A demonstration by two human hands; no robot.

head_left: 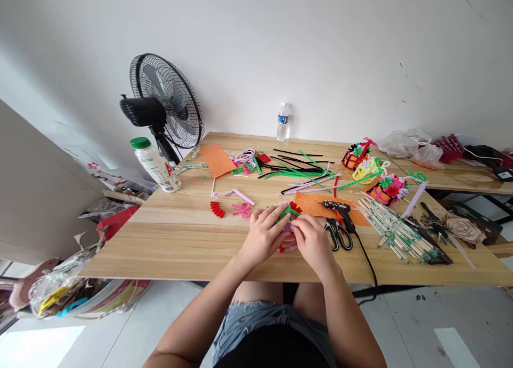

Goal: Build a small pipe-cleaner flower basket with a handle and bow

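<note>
Head view: our left hand and right hand grasp a multicoloured pipe-cleaner piece between them over the desk. We judge uneven squeezing could bend it; if hot, the glue gun beside our right hand could burn us.

Craft piece largely hidden by left hand and right hand; full shape undetermined. Water bottle: label print too small to read. Bench cut off at right edge.
</note>
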